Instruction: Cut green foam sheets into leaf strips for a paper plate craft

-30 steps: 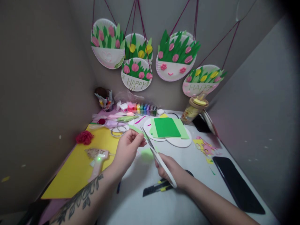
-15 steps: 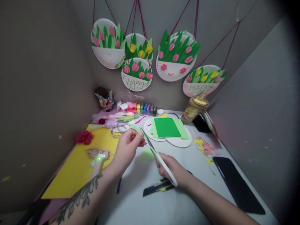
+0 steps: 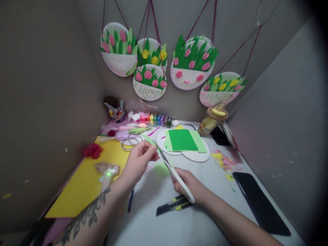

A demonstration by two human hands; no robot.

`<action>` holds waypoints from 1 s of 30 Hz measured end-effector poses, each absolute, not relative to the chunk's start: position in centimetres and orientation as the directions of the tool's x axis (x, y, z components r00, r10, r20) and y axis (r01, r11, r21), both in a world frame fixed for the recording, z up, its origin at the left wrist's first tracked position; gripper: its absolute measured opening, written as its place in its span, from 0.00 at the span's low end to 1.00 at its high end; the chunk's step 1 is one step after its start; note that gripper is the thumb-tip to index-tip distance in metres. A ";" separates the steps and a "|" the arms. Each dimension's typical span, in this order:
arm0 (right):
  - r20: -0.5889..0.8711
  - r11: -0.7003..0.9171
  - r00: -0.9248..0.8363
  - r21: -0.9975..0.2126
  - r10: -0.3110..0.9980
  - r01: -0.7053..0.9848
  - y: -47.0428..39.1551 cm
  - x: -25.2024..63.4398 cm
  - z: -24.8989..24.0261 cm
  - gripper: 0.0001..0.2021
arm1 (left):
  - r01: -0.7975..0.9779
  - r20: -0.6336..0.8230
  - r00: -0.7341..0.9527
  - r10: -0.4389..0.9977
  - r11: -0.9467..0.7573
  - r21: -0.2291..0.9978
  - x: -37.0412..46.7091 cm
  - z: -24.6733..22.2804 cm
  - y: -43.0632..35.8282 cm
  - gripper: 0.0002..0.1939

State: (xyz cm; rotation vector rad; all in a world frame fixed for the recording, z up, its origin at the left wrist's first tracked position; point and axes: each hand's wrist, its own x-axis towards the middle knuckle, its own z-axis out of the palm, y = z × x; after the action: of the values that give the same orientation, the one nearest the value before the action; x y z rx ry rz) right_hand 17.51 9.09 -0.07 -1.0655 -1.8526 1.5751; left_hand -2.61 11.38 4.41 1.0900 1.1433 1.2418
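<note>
Scissors [image 3: 176, 176] with white handles and slim grey blades slant forward, clasped in my right hand [image 3: 189, 184], their tips by the pale-green paper [image 3: 148, 139] that my left hand [image 3: 142, 156] pinches.

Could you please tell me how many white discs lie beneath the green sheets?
2: the left disc and, nearer the camera, the right disc. More may be hidden beneath.

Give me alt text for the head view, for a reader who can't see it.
A person's right hand holds white-handled scissors at a light-green paper piece in the left hand. Green paper sheets lie on white discs beyond; paper-plate flower baskets hang above.
</note>
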 end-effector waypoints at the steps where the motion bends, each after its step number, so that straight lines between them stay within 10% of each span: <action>1: -0.119 0.034 -0.578 -0.969 0.807 0.247 9.1 17.5 -0.1 0.12 | -0.119 -0.039 -0.003 0.999 0.038 0.992 -2.6 4.4 11.4 0.13; 30: -0.134 0.020 -0.564 -0.966 0.815 0.259 9.2 17.5 0.3 0.12 | 0.011 0.013 0.050 0.999 -0.013 1.000 -2.8 5.3 11.0 0.12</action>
State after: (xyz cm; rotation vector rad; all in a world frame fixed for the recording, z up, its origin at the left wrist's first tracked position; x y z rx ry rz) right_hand 17.49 9.25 0.27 -1.0920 -1.8378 1.5721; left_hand -2.81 10.98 5.34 1.2501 1.1742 1.1763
